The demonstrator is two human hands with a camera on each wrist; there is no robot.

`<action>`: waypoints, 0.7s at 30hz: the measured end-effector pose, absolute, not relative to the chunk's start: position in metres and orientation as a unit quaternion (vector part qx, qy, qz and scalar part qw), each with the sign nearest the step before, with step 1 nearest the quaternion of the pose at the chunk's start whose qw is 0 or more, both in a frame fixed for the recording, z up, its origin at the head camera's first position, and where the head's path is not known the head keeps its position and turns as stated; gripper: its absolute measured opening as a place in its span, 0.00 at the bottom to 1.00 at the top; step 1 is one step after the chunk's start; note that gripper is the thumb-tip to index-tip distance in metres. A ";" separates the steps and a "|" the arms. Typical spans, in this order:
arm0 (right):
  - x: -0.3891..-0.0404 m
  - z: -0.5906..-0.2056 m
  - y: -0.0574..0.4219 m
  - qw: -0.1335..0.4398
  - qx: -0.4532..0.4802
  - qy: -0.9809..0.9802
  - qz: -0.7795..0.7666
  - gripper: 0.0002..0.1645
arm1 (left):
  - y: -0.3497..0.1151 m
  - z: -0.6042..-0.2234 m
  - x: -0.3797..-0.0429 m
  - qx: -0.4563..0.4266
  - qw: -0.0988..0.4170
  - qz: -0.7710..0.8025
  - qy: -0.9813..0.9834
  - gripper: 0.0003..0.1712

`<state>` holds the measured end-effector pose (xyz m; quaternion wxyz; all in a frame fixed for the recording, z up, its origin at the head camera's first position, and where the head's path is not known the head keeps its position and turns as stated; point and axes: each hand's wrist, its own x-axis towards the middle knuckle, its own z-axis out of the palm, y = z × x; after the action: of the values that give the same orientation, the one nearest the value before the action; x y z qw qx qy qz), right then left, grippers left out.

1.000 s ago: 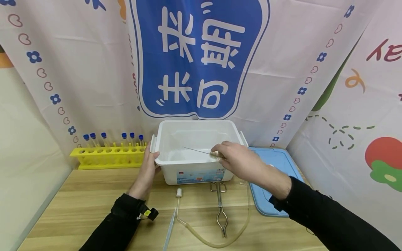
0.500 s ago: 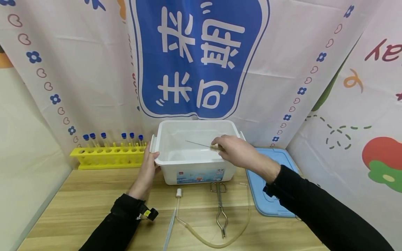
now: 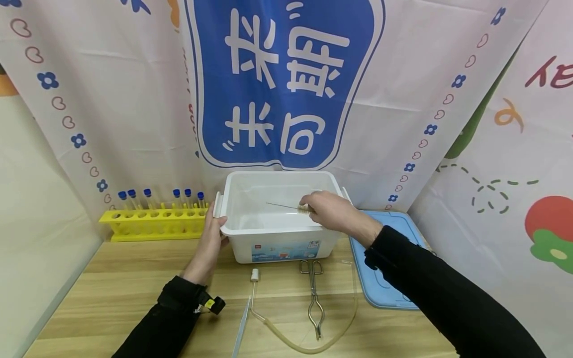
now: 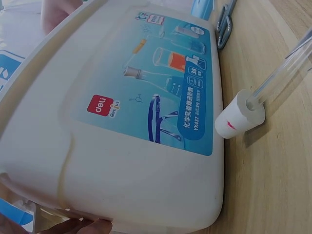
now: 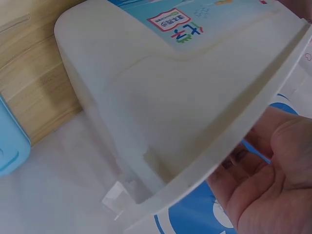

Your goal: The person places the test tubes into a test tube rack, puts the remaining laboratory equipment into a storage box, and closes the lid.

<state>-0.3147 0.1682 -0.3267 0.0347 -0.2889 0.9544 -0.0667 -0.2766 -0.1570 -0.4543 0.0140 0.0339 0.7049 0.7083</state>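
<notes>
My right hand [image 3: 333, 213] is over the inside of a white plastic storage box [image 3: 277, 240], pinching a thin test-tube brush [image 3: 288, 206]. Its wire end points left, and the tan bristly part lies by my fingers. In the right wrist view the fingers of my right hand [image 5: 258, 185] are curled beyond the box rim, and the brush is hidden. At the box's left end, my left hand [image 3: 206, 248] grips the rim and handle, thumb on top. In the left wrist view only some fingertips [image 4: 80, 226] show, against the box's side.
Left of the box stands a yellow test-tube rack [image 3: 156, 223] with several blue-capped tubes. A blue lid [image 3: 385, 278] lies at right. In front are crucible tongs [image 3: 314, 293], a rubber hose [image 3: 309, 349] with glass tubing and white stopper [image 3: 254, 275], and tweezers [image 3: 242, 325].
My right hand has moved slightly up and to the left with the brush, and the right forearm has swung left. My left hand stays on the box.
</notes>
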 end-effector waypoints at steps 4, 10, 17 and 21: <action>-0.322 -0.331 0.166 0.046 -0.288 0.954 -0.067 0.23 | -0.157 -0.454 -0.276 0.029 0.015 0.709 0.705 0.41; -0.331 -0.338 0.162 0.052 -0.308 0.949 -0.051 0.21 | -0.157 -0.454 -0.276 0.034 0.012 0.709 0.705 0.41; -0.343 -0.343 0.162 0.105 -0.335 0.936 -0.038 0.22 | -0.158 -0.454 -0.276 0.039 0.010 0.709 0.704 0.41; -0.350 -0.344 0.163 0.149 -0.347 0.925 -0.030 0.23 | -0.158 -0.454 -0.276 0.039 0.010 0.709 0.704 0.41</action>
<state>-0.3496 0.1625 -0.3436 0.1495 -0.3468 0.9255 -0.0303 -0.2756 -0.1577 -0.4544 0.0100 0.0395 0.7037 0.7093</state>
